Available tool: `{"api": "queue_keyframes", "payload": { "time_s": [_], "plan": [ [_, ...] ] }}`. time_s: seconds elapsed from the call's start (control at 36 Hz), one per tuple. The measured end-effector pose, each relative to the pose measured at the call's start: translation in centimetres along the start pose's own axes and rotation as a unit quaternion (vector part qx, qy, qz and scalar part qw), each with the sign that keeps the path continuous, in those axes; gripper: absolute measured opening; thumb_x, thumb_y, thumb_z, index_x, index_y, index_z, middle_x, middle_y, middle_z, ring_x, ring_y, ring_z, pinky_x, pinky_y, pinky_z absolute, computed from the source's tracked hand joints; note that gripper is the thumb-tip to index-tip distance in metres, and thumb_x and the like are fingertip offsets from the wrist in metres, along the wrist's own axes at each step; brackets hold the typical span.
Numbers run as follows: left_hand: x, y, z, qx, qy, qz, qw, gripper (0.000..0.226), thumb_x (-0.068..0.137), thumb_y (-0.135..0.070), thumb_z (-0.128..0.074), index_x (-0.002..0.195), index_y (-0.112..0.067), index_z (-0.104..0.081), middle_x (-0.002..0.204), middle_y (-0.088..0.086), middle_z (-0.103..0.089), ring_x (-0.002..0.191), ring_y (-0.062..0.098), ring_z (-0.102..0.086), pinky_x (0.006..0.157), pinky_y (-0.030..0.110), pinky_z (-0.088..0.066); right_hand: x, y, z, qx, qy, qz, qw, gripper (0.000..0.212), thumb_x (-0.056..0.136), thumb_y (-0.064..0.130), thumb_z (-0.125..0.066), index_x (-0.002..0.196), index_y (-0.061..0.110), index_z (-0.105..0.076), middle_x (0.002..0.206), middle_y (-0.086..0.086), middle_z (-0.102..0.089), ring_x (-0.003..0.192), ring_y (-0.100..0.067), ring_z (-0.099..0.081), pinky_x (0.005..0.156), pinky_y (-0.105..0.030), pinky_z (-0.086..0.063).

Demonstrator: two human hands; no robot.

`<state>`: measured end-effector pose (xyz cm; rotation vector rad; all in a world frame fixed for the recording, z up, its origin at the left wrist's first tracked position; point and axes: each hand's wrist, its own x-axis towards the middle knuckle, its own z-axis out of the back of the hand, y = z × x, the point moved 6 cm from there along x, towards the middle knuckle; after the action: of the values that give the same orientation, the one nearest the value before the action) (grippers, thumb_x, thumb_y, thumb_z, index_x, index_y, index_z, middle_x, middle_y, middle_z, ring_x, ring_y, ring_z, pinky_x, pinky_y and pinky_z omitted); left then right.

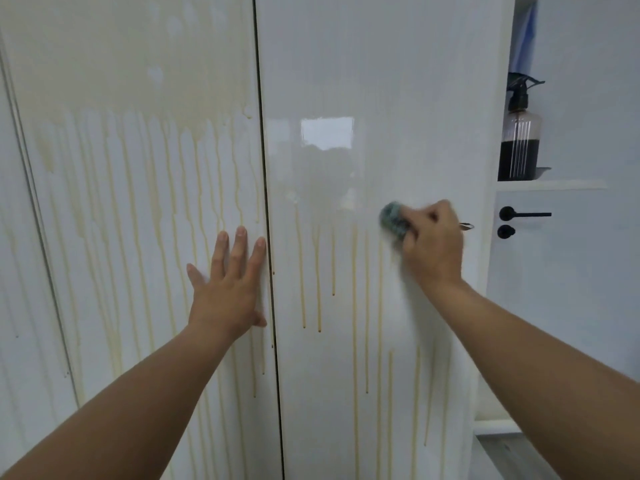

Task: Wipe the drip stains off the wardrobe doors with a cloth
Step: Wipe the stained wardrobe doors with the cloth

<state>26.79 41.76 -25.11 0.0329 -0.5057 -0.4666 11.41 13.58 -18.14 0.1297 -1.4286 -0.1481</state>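
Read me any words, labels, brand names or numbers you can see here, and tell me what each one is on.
None can be read in this view.
On the spray bottle: only thin white vertical lines, no letters or numbers.
On the wardrobe doors: only drip stains and a bright reflection, no print.
On the cloth in the right hand: motion-blurred, no label visible.

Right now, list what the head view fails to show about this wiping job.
The cloth: motion-blurred, mostly covered by the right hand; shape unclear.
The left door: surface under the flat left hand hidden.
The right door: top and bottom cut off by the frame.
The spray bottle: any label too small to read.
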Motion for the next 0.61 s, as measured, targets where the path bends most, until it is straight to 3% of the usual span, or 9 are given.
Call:
{"api": "queue_keyframes", "payload": {
  "time_s": [0.06, 0.14, 0.19, 0.25, 0.31, 0.36, 0.42, 0.5, 0.61],
  "plan": [
    [0.0, 0.0, -0.1, -0.003, -0.001, 0.000, 1.000, 0.150, 0.074, -0.067, -0.078, 0.141, -0.027, 0.051, 0.147, 0.005, 0.059, 0.137, 0.032, 0.052, 0.117, 0.075, -0.014, -2.5, 0.7, -1.2, -0.037, 0.057, 0.128, 0.989, 0.023, 0.083, 0.008, -0.065, 0.102, 0.015, -0.076, 0.086, -0.010, -0.049, 0.076, -0.031, -0.049, 0.049, -0.036, -0.048],
    [0.0, 0.1, 0.0, -0.006, -0.002, -0.001, 1.000, 0.150, 0.073, -0.068, -0.078, 0.141, -0.027, 0.050, 0.147, 0.005, 0.059, 0.140, 0.032, 0.049, 0.117, 0.075, -0.015, -2.0, 0.8, -1.0, -0.021, 0.074, 0.177, 0.981, 0.028, 0.084, 0.013, -0.055, 0.100, 0.014, -0.078, 0.085, -0.010, -0.054, 0.075, -0.032, -0.054, 0.047, -0.037, -0.049],
    [0.1, 0.1, 0.0, -0.006, 0.001, -0.002, 1.000, 0.150, 0.074, -0.069, -0.077, 0.142, -0.027, 0.050, 0.147, 0.005, 0.059, 0.142, 0.034, 0.046, 0.117, 0.075, -0.015, -0.1, 0.8, -0.2, 0.008, 0.042, 0.129, 0.991, 0.034, 0.084, 0.009, -0.051, 0.103, 0.012, -0.079, 0.087, -0.008, -0.055, 0.078, -0.029, -0.056, 0.058, -0.034, -0.049],
    [0.1, 0.1, 0.0, -0.002, 0.000, -0.002, 1.000, 0.149, 0.074, -0.069, -0.076, 0.141, -0.026, 0.050, 0.147, 0.006, 0.059, 0.142, 0.034, 0.046, 0.117, 0.075, -0.015, 2.3, 0.1, 0.7, 0.047, -0.002, 0.001, 0.999, 0.037, 0.085, 0.001, -0.053, 0.110, 0.012, -0.077, 0.094, -0.004, -0.052, 0.083, -0.022, -0.054, 0.073, -0.023, -0.041],
    [0.1, 0.1, 0.0, -0.006, 0.000, -0.002, 1.000, 0.149, 0.074, -0.069, -0.077, 0.141, -0.026, 0.050, 0.147, 0.006, 0.059, 0.141, 0.033, 0.048, 0.117, 0.075, -0.015, 4.0, -0.5, 1.2, 0.058, -0.033, -0.109, 0.992, 0.041, 0.088, 0.000, -0.052, 0.119, 0.015, -0.074, 0.101, -0.004, -0.048, 0.087, -0.016, -0.048, 0.078, -0.010, -0.033],
    [0.1, 0.1, 0.0, -0.008, -0.001, -0.004, 1.000, 0.150, 0.074, -0.068, -0.077, 0.141, -0.027, 0.050, 0.147, 0.006, 0.059, 0.141, 0.033, 0.048, 0.117, 0.076, -0.015, 4.3, -0.4, 1.1, 0.051, -0.032, -0.141, 0.988, 0.042, 0.090, 0.001, -0.052, 0.123, 0.016, -0.072, 0.105, -0.002, -0.045, 0.088, -0.014, -0.047, 0.079, -0.005, -0.031],
    [0.1, 0.2, 0.0, -0.007, 0.000, -0.003, 1.000, 0.150, 0.074, -0.068, -0.077, 0.142, -0.027, 0.049, 0.148, 0.005, 0.059, 0.141, 0.033, 0.047, 0.117, 0.076, -0.014, 3.2, 0.1, 0.7, 0.048, -0.022, -0.115, 0.992, 0.039, 0.091, 0.000, -0.054, 0.122, 0.014, -0.073, 0.104, -0.001, -0.044, 0.090, -0.019, -0.051, 0.082, -0.016, -0.039],
    [0.2, 0.1, 0.0, -0.008, 0.000, 0.000, 1.000, 0.149, 0.074, -0.068, -0.077, 0.142, -0.027, 0.049, 0.147, 0.005, 0.059, 0.139, 0.033, 0.049, 0.117, 0.076, -0.014, -0.3, 0.4, -0.2, 0.047, -0.010, -0.053, 0.997, 0.033, 0.091, 0.004, -0.056, 0.115, 0.015, -0.076, 0.098, -0.004, -0.047, 0.084, -0.026, -0.054, 0.069, -0.035, -0.049],
    [0.1, 0.2, -0.1, -0.008, -0.001, 0.002, 1.000, 0.150, 0.074, -0.067, -0.078, 0.141, -0.028, 0.050, 0.148, 0.005, 0.059, 0.135, 0.031, 0.053, 0.117, 0.076, -0.014, -6.5, 1.1, -2.2, -0.013, 0.126, 0.153, 0.980, 0.020, 0.085, 0.016, -0.075, 0.104, 0.017, -0.076, 0.092, -0.006, -0.049, 0.084, -0.023, -0.046, 0.050, -0.032, -0.045]
  ]
}}
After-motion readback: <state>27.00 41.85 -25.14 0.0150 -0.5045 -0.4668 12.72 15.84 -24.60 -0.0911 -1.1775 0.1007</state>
